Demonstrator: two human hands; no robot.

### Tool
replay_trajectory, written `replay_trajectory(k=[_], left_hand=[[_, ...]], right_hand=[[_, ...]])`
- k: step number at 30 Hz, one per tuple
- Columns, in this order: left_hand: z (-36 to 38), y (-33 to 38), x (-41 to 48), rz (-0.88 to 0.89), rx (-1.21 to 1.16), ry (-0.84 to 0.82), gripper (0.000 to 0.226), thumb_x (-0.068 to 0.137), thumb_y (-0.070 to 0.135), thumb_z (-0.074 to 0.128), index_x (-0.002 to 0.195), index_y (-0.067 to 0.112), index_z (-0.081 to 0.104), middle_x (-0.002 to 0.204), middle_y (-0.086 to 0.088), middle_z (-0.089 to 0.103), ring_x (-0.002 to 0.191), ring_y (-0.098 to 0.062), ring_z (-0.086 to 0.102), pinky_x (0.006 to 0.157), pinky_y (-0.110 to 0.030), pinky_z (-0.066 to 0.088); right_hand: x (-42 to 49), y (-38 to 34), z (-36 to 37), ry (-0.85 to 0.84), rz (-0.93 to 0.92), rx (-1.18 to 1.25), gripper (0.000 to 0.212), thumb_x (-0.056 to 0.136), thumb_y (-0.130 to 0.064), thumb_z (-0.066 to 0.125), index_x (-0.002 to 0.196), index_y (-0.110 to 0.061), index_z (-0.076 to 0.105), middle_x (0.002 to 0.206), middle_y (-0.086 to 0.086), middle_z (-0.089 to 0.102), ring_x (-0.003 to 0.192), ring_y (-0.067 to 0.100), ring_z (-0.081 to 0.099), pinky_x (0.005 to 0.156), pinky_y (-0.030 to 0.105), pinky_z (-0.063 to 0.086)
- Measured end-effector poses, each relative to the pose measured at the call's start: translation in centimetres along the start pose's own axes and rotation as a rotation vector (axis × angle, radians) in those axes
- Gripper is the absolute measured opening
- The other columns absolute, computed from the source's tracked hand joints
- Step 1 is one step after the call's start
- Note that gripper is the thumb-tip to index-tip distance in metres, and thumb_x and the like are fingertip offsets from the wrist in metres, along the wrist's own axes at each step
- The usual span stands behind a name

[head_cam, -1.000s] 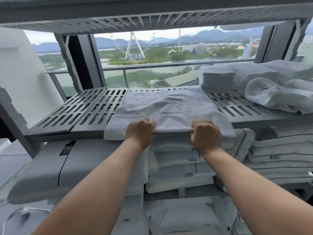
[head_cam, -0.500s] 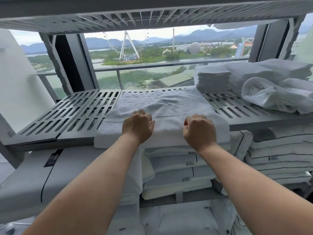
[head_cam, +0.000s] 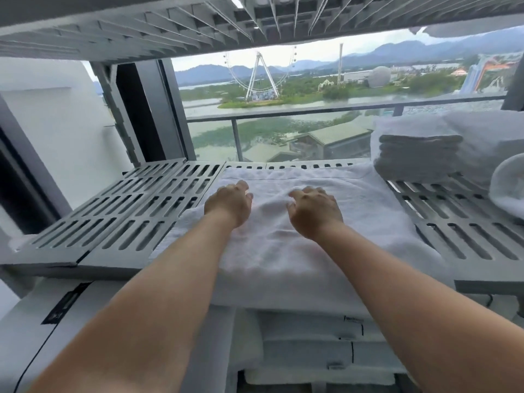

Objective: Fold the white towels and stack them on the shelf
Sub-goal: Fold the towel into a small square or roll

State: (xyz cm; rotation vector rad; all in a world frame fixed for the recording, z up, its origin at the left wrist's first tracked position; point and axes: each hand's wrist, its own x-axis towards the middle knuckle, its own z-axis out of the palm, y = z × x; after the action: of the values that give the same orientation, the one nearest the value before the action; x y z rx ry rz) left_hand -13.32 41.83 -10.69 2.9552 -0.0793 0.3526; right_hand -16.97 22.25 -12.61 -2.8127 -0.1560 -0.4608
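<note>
A white towel lies spread on the grey slotted shelf, and its near part hangs over the shelf's front edge. Both my hands sit on the towel's middle with their fingers curled into the cloth. My left hand grips it on the left. A hand's width to the right, my right hand bunches a small ridge of cloth under its fingertips. A stack of folded white towels stands at the shelf's back right.
A loosely rolled towel lies at the right edge of the shelf. Another slotted shelf hangs close overhead. Folded linen fills the level below. A window with a railing lies behind the shelf.
Both hands moved from the towel's near edge at the shelf front forward onto its middle. The camera came closer and lower.
</note>
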Motion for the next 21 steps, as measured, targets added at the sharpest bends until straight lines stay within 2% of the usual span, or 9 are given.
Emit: replay_trajectory(k=[3,5,8,11,16,21], left_hand=[[0.9,-0.5,2.7,-0.046,-0.063,-0.191,0.049,0.104,0.046,0.033,0.149,0.028,0.039,0.153,-0.008,0.044,0.137,-0.031,0.043,0.111,-0.046,0.037],[1.6,-0.9,4.2,-0.046,-0.038,-0.304,0.055,0.103,0.050,0.028,0.153,0.027,0.036,0.162,-0.006,0.032,0.146,-0.029,0.031,0.119,-0.046,0.025],[2.7,-1.9,5.7,-0.074,0.030,-0.332,0.066,0.102,0.058,0.019,0.159,0.026,0.021,0.168,-0.003,0.010,0.155,-0.023,0.008,0.124,-0.050,0.006],[3.7,-3.0,6.5,-0.139,0.080,-0.319,0.071,0.098,0.067,0.016,0.160,0.032,0.008,0.169,-0.003,-0.002,0.155,-0.023,-0.005,0.124,-0.048,-0.005],[4.3,-3.5,8.3,-0.174,0.111,-0.320,0.076,0.097,0.068,0.014,0.161,0.029,0.001,0.168,-0.005,-0.009,0.154,-0.027,-0.009,0.121,-0.047,-0.009],[4.7,-4.1,9.3,-0.198,0.137,-0.287,0.086,0.093,0.074,0.008,0.160,0.023,-0.001,0.168,-0.008,-0.009,0.154,-0.028,-0.010,0.121,-0.047,-0.010]], right_hand=[[2.4,1.2,1.3,-0.145,0.059,0.015,0.052,0.101,-0.050,0.032,0.147,-0.028,0.043,0.156,0.006,0.037,0.143,0.031,0.031,0.117,0.046,0.021],[3.6,2.0,2.2,-0.239,0.105,0.002,0.060,0.100,-0.058,0.029,0.154,-0.032,0.029,0.165,0.004,0.019,0.152,0.029,0.016,0.122,0.048,0.009],[5.2,2.6,2.9,-0.320,0.133,-0.055,0.070,0.097,-0.066,0.024,0.158,-0.034,0.014,0.168,0.002,0.003,0.154,0.027,0.001,0.124,0.050,0.001],[6.5,2.5,3.3,-0.375,0.136,-0.062,0.075,0.094,-0.070,0.023,0.158,-0.035,0.008,0.168,0.002,-0.003,0.154,0.028,-0.002,0.123,0.051,-0.003],[8.5,2.1,4.0,-0.407,0.136,-0.109,0.076,0.093,-0.073,0.019,0.158,-0.037,0.002,0.168,-0.001,-0.007,0.154,0.026,-0.006,0.123,0.050,-0.006],[9.6,1.8,4.5,-0.379,0.098,-0.111,0.072,0.096,-0.070,0.020,0.158,-0.038,0.004,0.168,-0.004,-0.004,0.154,0.020,-0.005,0.123,0.050,-0.005]])
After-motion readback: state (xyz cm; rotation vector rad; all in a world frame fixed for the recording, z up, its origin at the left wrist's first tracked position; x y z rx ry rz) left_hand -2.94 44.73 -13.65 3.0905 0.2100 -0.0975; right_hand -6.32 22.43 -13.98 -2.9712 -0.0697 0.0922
